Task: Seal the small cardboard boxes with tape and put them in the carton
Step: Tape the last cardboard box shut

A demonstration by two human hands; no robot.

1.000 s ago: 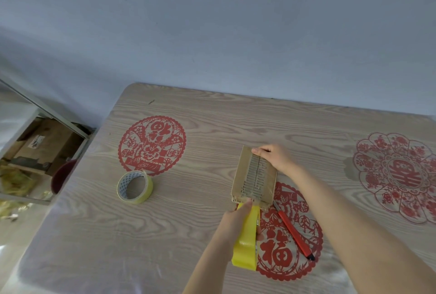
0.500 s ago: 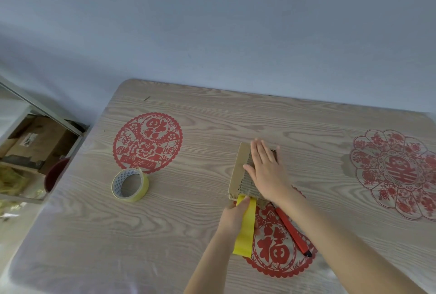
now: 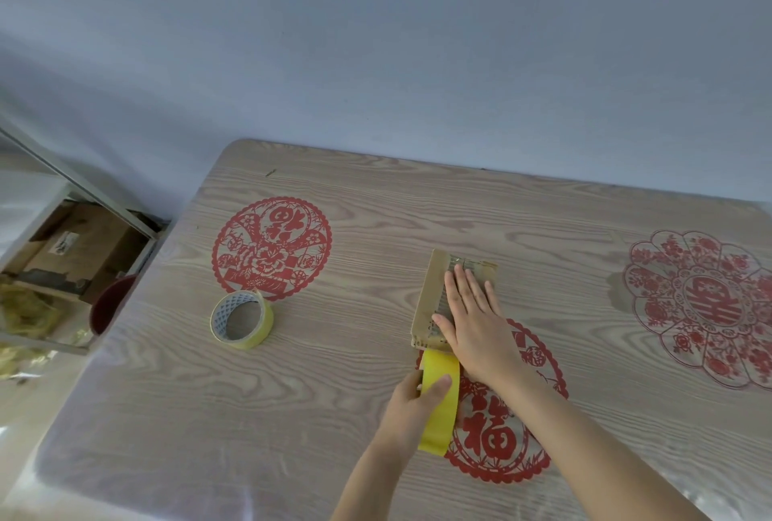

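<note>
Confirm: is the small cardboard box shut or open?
Shut: the small cardboard box lies flat-topped, a tape strip along its seam, right hand pressing flat on it.

cardboard box point(image 3: 430, 297) lies flat, yellow tape roll point(image 3: 440, 424) beside.

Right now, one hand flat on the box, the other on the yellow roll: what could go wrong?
The yellow tape roll, gripped by the left hand, looks joined to the near edge of the small cardboard box; a tug might peel the strip or drag the box. The right hand presses flat on top, so the tape could wrinkle underneath.
</note>
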